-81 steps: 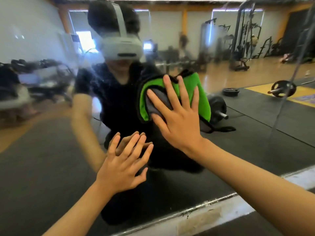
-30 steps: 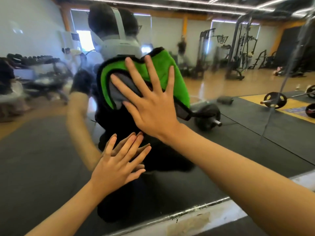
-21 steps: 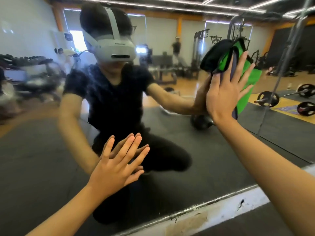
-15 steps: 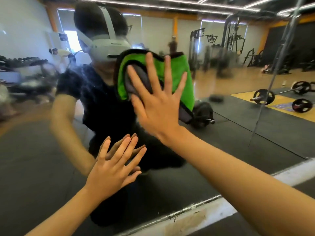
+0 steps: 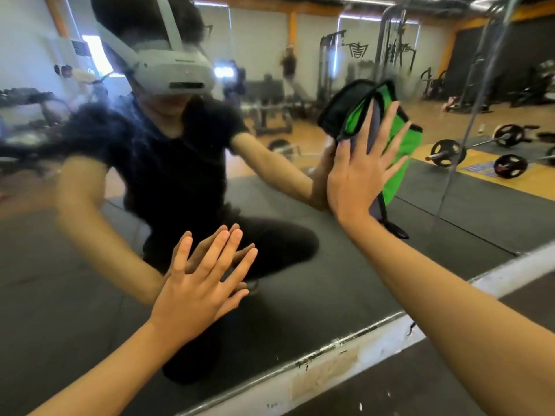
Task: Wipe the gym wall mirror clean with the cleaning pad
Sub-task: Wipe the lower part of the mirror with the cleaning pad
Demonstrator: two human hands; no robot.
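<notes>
Pad (image 5: 399, 151) pinned between right hand (image 5: 357, 175) and mirror (image 5: 315, 295)

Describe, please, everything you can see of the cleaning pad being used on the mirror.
The cleaning pad is a soft cloth with a bright green face, black edging and a grey inner layer, apparently microfibre. It is folded, with one black-edged flap bending away at the top. The right hand presses it flat against the mirror with straight, spread fingers, right of the reflected person. A dark tab or strap hangs from its lower corner.
</notes>
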